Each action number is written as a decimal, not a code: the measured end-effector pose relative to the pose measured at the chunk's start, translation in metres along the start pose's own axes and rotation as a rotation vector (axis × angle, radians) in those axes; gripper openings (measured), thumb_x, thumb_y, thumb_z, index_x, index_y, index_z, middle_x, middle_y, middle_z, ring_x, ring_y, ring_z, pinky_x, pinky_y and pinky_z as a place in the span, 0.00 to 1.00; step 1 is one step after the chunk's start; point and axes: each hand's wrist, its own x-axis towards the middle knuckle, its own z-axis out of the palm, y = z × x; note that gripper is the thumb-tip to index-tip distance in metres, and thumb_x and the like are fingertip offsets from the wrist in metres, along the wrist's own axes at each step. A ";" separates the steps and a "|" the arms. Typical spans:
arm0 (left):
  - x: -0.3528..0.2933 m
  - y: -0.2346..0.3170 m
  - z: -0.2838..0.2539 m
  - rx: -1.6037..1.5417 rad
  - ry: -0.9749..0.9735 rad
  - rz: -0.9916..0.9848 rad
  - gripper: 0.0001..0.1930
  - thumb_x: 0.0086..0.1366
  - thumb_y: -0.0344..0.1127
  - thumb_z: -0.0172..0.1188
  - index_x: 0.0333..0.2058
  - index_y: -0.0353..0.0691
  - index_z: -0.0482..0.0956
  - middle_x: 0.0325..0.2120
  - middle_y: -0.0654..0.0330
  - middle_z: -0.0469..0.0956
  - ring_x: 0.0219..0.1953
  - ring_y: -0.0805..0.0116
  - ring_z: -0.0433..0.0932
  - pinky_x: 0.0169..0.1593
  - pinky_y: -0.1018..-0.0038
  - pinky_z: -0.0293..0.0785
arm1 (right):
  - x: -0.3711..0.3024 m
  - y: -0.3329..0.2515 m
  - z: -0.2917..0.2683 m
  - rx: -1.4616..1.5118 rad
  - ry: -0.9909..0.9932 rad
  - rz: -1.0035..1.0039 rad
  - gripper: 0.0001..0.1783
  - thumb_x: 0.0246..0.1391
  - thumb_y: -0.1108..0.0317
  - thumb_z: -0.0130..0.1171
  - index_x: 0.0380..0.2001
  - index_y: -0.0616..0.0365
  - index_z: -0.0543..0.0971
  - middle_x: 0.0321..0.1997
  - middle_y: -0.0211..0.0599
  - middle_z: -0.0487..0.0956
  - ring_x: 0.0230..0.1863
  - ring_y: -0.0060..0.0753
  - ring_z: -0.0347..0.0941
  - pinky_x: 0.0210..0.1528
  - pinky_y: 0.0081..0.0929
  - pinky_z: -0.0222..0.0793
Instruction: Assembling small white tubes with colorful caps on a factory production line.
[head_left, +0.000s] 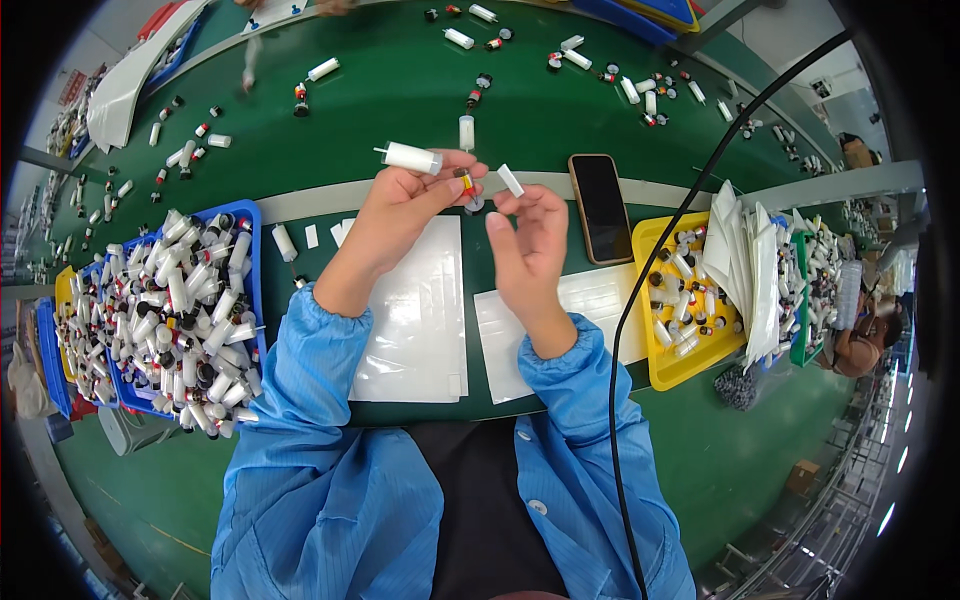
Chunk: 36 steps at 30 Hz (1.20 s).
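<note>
My left hand [405, 205] is closed on a white cylinder part [412, 158] with a thin pin at its left end. Close to the same fingertips is a small yellow and red piece [467, 184]; a dark round disc [474, 204] hangs just below it. Between the fingertips of my right hand [532, 240] is a small white rectangular strip [511, 180], held tilted, a little apart from the left hand's parts. Under my left forearm lie white sheets [415, 340], and another white sheet [560, 310] is partly beneath my right hand.
A blue bin [256, 260] heaped with similar cylinder parts stands at left. On the right, a yellow tray [665, 375] holds several more, beside a phone [598, 208]. A black cable [640, 290] crosses the view. Loose parts lie on the green conveyor belt [390, 80].
</note>
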 end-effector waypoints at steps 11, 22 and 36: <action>-0.004 -0.003 0.006 0.129 -0.123 0.068 0.13 0.70 0.23 0.56 0.52 0.32 0.78 0.44 0.59 0.82 0.46 0.73 0.80 0.51 0.75 0.77 | 0.031 -0.022 -0.020 0.269 -0.159 0.569 0.11 0.68 0.64 0.56 0.39 0.61 0.80 0.27 0.21 0.72 0.31 0.11 0.63 0.33 0.13 0.56; -0.002 -0.005 0.007 0.189 -0.064 0.073 0.13 0.69 0.23 0.57 0.51 0.32 0.80 0.44 0.59 0.83 0.46 0.73 0.81 0.52 0.75 0.77 | 0.020 -0.016 -0.017 0.136 -0.116 0.520 0.13 0.68 0.61 0.58 0.38 0.61 0.81 0.28 0.21 0.73 0.30 0.10 0.63 0.34 0.13 0.58; -0.004 0.001 0.010 0.269 -0.085 0.115 0.14 0.68 0.25 0.58 0.52 0.33 0.80 0.42 0.58 0.84 0.45 0.71 0.81 0.51 0.74 0.78 | 0.017 -0.018 -0.009 -0.012 -0.032 0.428 0.10 0.65 0.65 0.61 0.38 0.64 0.80 0.31 0.26 0.79 0.31 0.12 0.70 0.36 0.14 0.65</action>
